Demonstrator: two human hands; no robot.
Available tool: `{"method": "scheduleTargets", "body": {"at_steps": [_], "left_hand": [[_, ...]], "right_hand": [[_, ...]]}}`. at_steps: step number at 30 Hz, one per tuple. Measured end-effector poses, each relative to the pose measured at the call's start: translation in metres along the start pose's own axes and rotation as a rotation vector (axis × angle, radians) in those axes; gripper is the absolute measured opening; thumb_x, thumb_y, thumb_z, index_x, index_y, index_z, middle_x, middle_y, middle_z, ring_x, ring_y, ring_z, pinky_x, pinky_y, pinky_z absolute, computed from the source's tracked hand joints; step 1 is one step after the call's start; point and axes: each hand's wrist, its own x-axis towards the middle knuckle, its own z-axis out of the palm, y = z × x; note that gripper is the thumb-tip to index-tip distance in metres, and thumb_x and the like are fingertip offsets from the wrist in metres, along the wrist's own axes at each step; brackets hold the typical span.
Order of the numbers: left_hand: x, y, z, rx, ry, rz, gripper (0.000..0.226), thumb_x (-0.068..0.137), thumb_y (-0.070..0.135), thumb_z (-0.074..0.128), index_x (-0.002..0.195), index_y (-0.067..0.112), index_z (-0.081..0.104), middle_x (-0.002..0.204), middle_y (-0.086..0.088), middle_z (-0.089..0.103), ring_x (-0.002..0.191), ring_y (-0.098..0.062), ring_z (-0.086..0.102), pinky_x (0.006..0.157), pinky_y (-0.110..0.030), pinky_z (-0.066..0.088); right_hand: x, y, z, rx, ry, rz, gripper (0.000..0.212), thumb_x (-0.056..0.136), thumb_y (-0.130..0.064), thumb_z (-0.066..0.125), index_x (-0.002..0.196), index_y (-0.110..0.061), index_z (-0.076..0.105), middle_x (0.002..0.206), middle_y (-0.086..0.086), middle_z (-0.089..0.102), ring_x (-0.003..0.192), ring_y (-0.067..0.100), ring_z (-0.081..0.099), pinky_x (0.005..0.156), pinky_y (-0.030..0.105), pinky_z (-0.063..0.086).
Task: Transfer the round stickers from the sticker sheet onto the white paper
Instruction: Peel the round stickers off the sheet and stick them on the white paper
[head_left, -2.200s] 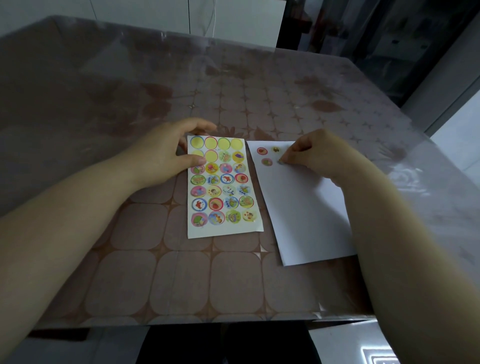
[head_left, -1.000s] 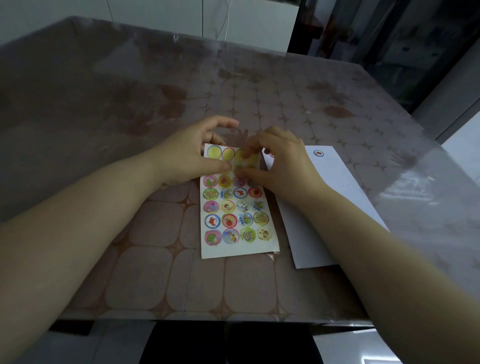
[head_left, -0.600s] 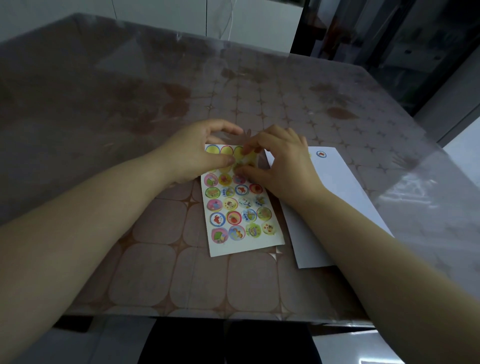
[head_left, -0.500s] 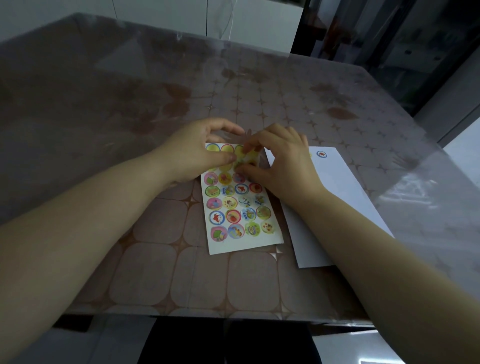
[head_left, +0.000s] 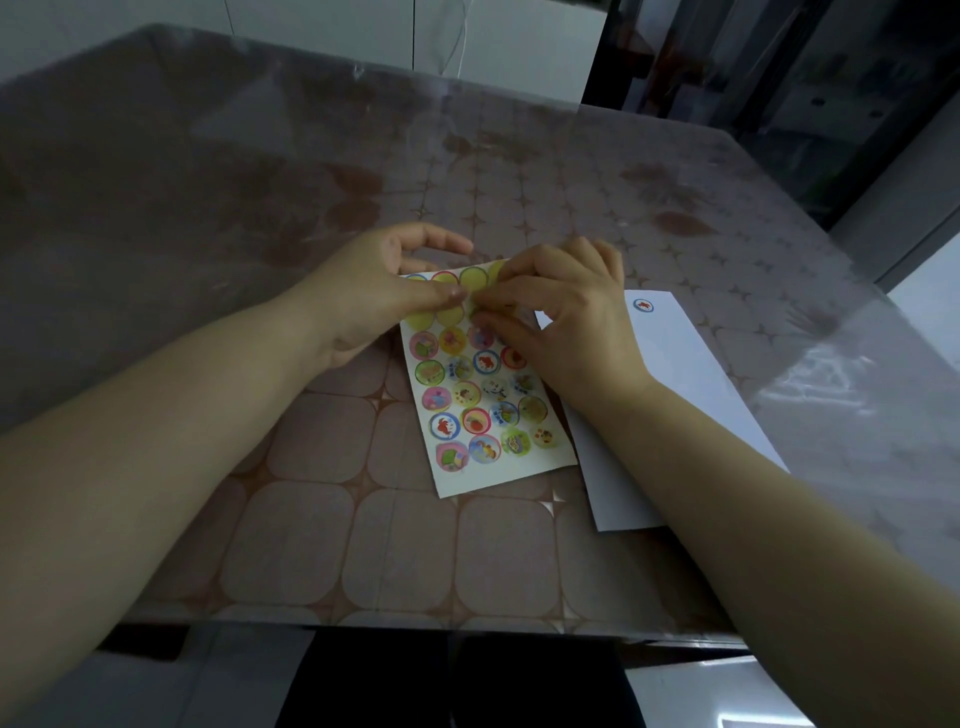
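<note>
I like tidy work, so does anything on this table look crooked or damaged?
Only slightly: the sticker sheet lies askew to the table's tile pattern, its near right corner close against the white paper. Nothing looks torn or spilled.

The white rectangular paper sticker sheet (head_left: 498, 470) has a matt, smooth backing. The multicoloured round stickers (head_left: 475, 420) on it are glossy and catch small highlights. The plain white paper sheet (head_left: 691, 374) is matt, smooth and uncreased. The brown tile-patterned table (head_left: 405, 545) lies under a clear plastic cover (head_left: 831, 364), smooth and high-gloss, with bright rippled reflections at the right.
</note>
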Motion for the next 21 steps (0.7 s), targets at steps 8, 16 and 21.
{"method": "scheduleTargets", "body": {"at_steps": [8,16,21], "left_hand": [[-0.001,-0.001,0.002,0.175,0.039,0.036,0.034,0.078,0.002,0.066,0.105,0.021,0.060,0.091,-0.014,0.069,0.074,-0.019,0.065,0.075,-0.030,0.053],[0.001,0.000,0.004,0.475,0.018,0.160,0.039,0.078,0.006,0.067,0.112,0.022,0.055,0.088,0.013,0.064,0.077,0.003,0.059,0.069,-0.008,0.042],[0.003,-0.003,0.002,0.546,0.019,0.213,0.042,0.077,0.006,0.068,0.113,0.022,0.055,0.091,0.013,0.062,0.080,0.011,0.057,0.073,-0.005,0.039]], "right_hand": [[-0.001,0.001,0.001,0.090,-0.079,0.116,0.018,0.072,-0.034,0.063,0.077,-0.020,0.072,0.085,0.000,0.065,0.081,0.025,0.057,0.085,0.031,0.028],[0.001,0.009,-0.004,0.294,-0.248,0.267,0.007,0.073,-0.037,0.064,0.078,-0.032,0.066,0.079,-0.033,0.052,0.090,0.014,0.052,0.094,0.044,0.037],[0.002,0.010,-0.005,0.359,-0.251,0.316,0.010,0.073,-0.033,0.069,0.076,-0.039,0.062,0.073,-0.039,0.053,0.087,0.011,0.050,0.089,0.046,0.042]]}}
